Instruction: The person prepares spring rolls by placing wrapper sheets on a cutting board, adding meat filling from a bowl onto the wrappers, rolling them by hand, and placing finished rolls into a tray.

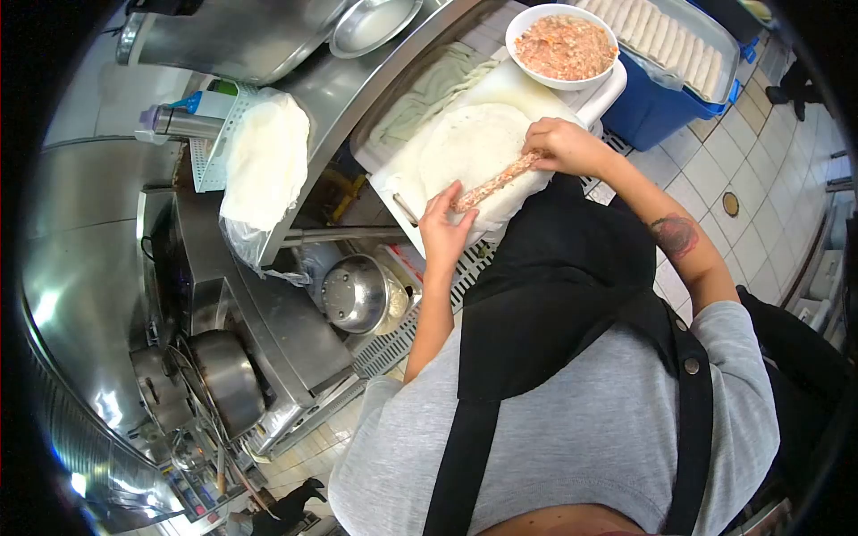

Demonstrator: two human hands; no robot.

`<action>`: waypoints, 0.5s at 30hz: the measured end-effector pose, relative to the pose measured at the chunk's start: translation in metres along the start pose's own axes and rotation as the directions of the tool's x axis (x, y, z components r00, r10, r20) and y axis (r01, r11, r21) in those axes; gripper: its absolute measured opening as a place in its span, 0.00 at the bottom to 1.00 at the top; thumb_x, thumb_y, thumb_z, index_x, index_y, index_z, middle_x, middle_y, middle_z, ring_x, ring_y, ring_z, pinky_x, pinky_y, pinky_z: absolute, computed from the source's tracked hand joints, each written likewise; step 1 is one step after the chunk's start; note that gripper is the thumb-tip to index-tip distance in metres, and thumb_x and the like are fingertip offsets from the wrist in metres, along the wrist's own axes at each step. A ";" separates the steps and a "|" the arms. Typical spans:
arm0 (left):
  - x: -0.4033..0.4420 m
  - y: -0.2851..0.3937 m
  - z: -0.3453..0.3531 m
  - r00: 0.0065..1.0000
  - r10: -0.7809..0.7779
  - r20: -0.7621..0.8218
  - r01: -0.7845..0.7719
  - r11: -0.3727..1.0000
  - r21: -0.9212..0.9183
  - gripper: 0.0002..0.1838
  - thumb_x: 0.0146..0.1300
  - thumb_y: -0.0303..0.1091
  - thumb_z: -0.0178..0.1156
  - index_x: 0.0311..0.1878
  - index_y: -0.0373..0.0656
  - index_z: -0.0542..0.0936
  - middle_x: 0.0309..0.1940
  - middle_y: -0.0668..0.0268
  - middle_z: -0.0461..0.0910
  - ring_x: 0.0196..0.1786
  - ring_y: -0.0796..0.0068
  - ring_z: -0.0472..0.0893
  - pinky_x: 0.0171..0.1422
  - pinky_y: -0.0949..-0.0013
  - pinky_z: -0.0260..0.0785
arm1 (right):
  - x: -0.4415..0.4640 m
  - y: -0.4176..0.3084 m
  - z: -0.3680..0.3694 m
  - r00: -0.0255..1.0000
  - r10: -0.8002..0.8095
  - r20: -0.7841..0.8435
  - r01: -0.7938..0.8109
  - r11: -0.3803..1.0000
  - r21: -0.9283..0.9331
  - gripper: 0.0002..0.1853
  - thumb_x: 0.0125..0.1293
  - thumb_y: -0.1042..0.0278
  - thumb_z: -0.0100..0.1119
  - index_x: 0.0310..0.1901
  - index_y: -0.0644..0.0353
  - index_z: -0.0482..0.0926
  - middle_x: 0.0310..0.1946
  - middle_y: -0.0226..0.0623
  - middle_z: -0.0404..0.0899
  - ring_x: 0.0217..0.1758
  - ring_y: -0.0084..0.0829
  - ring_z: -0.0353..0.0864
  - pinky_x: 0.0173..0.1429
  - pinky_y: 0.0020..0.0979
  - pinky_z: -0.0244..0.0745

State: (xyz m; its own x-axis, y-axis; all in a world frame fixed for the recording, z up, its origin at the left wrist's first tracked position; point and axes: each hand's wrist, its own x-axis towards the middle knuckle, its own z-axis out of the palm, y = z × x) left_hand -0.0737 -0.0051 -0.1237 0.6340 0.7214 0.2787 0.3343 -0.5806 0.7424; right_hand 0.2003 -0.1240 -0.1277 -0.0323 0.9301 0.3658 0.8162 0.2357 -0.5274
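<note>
A long strip of minced meat filling (497,184) lies across the near part of a round, thin white wrapper sheet (465,143). My left hand (444,225) is closed around the strip's near-left end, thumb on one side and fingers on the other. At the opposite end, my right hand (565,147) pinches the filling with its fingertips; part of that end is hidden by the fingers. The sheets rest on a white cutting board (407,192). Just beyond my right hand stands a white bowl (514,40) full of orange-pink meat filling (566,46).
At the upper right, a tray (728,58) of pale rolls (666,40) sits on a blue bin (648,116). Greenish cloth (429,94) lies behind the board. Left are a stack of wrappers (268,156) and a steel counter (349,103). A steel pot (353,290) stands low.
</note>
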 end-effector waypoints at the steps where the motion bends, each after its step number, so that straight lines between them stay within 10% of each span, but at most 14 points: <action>1: 0.000 -0.002 0.000 1.000 0.021 0.020 -0.021 1.000 0.013 0.20 0.49 0.23 0.74 0.48 0.42 0.87 0.45 0.60 0.87 0.48 0.66 0.84 0.56 0.66 0.75 | -0.002 0.004 -0.003 1.000 0.005 -0.006 -0.005 1.000 0.017 0.10 0.54 0.66 0.71 0.38 0.59 0.85 0.36 0.35 0.81 0.45 0.39 0.81 0.52 0.38 0.76; 15: -0.008 -0.013 -0.004 0.998 -0.024 0.051 0.027 0.998 -0.054 0.18 0.51 0.21 0.72 0.48 0.41 0.88 0.46 0.60 0.87 0.50 0.68 0.83 0.56 0.66 0.76 | -0.010 0.020 -0.009 0.977 0.181 0.113 -0.204 0.946 0.251 0.19 0.52 0.78 0.72 0.48 0.63 0.86 0.42 0.38 0.82 0.45 0.37 0.83 0.54 0.34 0.78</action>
State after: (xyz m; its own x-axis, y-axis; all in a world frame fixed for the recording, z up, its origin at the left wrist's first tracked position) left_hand -0.0859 -0.0018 -0.1326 0.6604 0.7149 0.2296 0.3131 -0.5401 0.7812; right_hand 0.2220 -0.1308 -0.1346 0.0507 0.9832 0.1755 0.6341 0.1041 -0.7662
